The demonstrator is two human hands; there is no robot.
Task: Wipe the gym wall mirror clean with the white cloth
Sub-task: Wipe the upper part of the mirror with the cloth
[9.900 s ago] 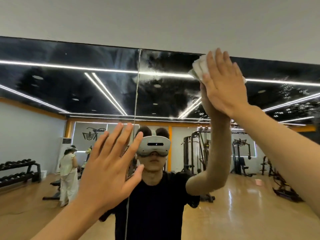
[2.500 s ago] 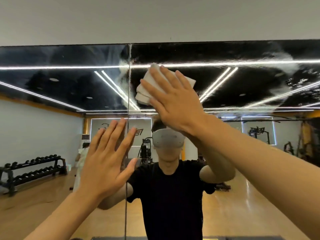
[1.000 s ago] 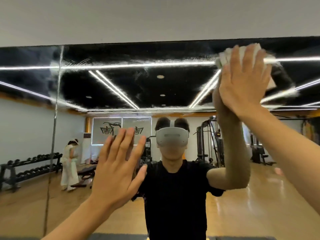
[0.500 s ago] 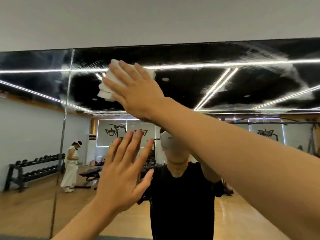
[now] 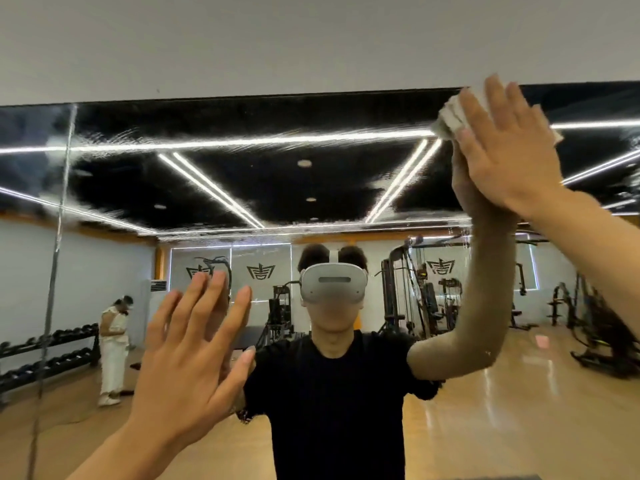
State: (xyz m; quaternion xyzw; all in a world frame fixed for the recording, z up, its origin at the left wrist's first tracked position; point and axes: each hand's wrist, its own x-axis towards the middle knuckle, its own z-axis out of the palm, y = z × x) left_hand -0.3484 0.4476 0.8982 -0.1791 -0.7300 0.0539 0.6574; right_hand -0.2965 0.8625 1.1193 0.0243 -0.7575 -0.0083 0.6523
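**Gym wall mirror, upper band: cloth pad in use**

1. Left hand [image 5: 187, 362]. Nearest, low on the mirror [image 5: 277, 188]. It is raised flat with the fingers [image 5: 204, 306] spread wide and holds nothing. Contact with the glass cannot be told.
2. Right hand [image 5: 502, 157]. High on the mirror, at its top edge. The fingers are straight and close together, pressing the white cloth [image 5: 450, 116] to the glass.
3. White cloth. Folded into a thick pad, mostly hidden under the right palm, with its layered edge showing beside the fingertips. Judged light, soft and compressible, and liable to unfold or slip on a hard sweep. Best held through the pad's centre under a flat palm.
4. Mirror. Rigid and smooth, judged fragile, with hazy streaks across its upper band. Suits even pressure rather than force.
5. Reflected in the mirror, farthest: dumbbell rack [image 5: 52, 348] and weight machines [image 5: 422, 292].
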